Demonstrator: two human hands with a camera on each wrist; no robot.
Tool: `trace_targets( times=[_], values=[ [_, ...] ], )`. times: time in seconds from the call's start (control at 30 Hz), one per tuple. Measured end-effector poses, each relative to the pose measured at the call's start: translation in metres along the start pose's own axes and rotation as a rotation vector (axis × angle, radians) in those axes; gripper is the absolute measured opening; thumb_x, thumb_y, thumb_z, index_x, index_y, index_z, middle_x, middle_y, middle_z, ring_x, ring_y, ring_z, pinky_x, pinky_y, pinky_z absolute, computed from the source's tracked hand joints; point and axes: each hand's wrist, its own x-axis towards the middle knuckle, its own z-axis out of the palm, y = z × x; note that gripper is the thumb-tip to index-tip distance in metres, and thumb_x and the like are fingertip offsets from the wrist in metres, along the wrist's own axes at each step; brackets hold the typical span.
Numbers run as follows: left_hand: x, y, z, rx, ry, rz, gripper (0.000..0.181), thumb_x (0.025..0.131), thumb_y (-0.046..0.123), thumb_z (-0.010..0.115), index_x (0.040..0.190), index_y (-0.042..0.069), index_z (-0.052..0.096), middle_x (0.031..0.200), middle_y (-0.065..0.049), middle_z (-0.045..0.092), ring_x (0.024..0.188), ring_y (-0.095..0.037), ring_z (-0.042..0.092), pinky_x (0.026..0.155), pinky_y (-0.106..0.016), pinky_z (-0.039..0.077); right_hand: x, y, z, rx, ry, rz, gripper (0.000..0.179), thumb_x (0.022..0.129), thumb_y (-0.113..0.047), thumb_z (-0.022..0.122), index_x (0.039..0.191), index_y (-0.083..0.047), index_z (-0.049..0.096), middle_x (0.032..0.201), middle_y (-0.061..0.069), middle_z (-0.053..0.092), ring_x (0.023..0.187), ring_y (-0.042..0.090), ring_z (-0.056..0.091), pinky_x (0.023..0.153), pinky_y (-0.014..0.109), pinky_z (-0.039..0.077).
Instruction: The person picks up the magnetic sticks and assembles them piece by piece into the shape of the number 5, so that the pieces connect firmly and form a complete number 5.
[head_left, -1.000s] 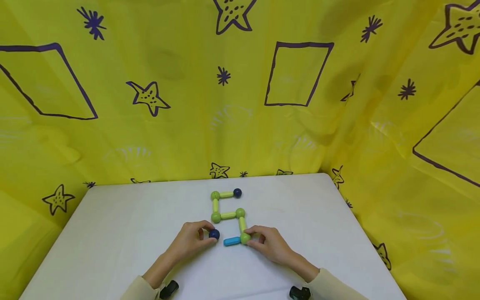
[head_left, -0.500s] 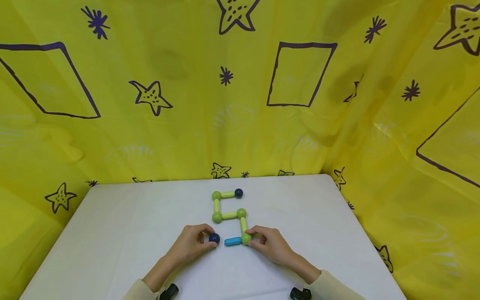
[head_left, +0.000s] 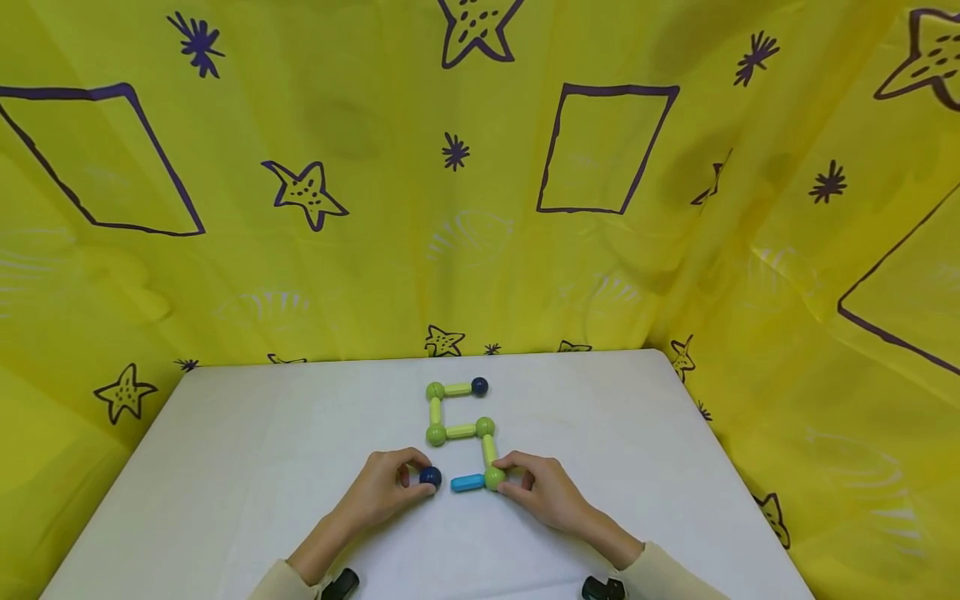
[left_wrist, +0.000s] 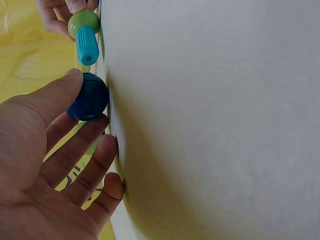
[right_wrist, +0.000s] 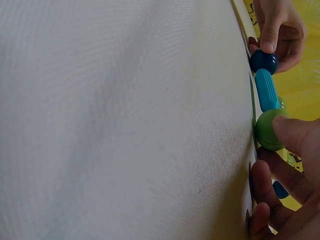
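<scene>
My left hand (head_left: 386, 489) pinches a dark blue ball (head_left: 431, 476) between thumb and fingertips, low over the table. My right hand (head_left: 546, 490) pinches the green ball (right_wrist: 269, 131) at the near end of a chain of balls and rods. From that ball a light blue rod (head_left: 468, 483) points left toward the dark blue ball, with a small gap between them in the head view. The rod's free end, with a dark round tip, faces the left wrist camera. Behind the hands, pale green rods (head_left: 461, 431) and green balls (head_left: 436, 434) continue the chain in a zigzag.
A second dark blue ball (head_left: 479, 386) ends the chain at the far side. The white-covered table (head_left: 247, 450) carries everything. A yellow curtain (head_left: 375, 267) with stars and fish hangs behind it and along the sides.
My left hand has brought the dark blue ball slightly nearer to me, level with the light blue rod. The right hand keeps its pinch on the green ball; the whole view has drifted slightly.
</scene>
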Motion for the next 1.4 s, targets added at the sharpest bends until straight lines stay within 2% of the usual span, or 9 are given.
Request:
trace_targets(
  times=[0.17, 0.5, 0.8, 1.4],
  values=[
    [0.0001, -0.0001, 0.0017, 0.002, 0.007, 0.000, 0.023, 0.085, 0.021, 0.086, 0.103, 0.016, 0.074, 0.092, 0.007, 0.071, 0.067, -0.003, 0.051, 0.059, -0.022, 0.044, 0.0006, 0.0005, 0.0000, -0.005, -0.003, -0.005, 0.026, 0.093, -0.017, 0.078, 0.118, -0.020, 0.074, 0.106, -0.007, 0.074, 0.060, 0.000, 0.051, 0.056, 0.021, 0.045],
    [0.0005, 0.0044, 0.0050, -0.006, -0.017, 0.000, 0.023, 0.086, 0.023, 0.085, 0.105, 0.016, 0.074, 0.090, 0.009, 0.069, 0.069, -0.008, 0.054, 0.060, -0.022, 0.044, 0.0008, -0.0002, -0.0002, -0.008, 0.000, -0.007, 0.025, 0.093, -0.016, 0.078, 0.118, -0.019, 0.073, 0.105, -0.008, 0.074, 0.061, 0.000, 0.052, 0.056, 0.021, 0.045],
    [0.0027, 0.0062, 0.0084, -0.011, -0.034, 0.019, 0.023, 0.087, 0.026, 0.085, 0.104, 0.016, 0.075, 0.092, 0.008, 0.071, 0.069, -0.008, 0.054, 0.060, -0.022, 0.044, 0.0005, -0.0008, -0.0003, -0.007, 0.003, -0.010, 0.025, 0.093, -0.016, 0.078, 0.117, -0.019, 0.073, 0.107, -0.007, 0.074, 0.061, 0.000, 0.052, 0.056, 0.022, 0.045],
    [0.0051, 0.0053, 0.0071, -0.012, -0.022, 0.026, 0.023, 0.086, 0.022, 0.085, 0.105, 0.015, 0.074, 0.093, 0.006, 0.072, 0.068, -0.008, 0.055, 0.059, -0.023, 0.045, 0.0033, -0.0049, -0.0005, -0.046, -0.003, 0.001, 0.025, 0.094, -0.019, 0.077, 0.119, -0.020, 0.072, 0.111, -0.007, 0.073, 0.060, 0.000, 0.049, 0.056, 0.022, 0.045]
  ],
)
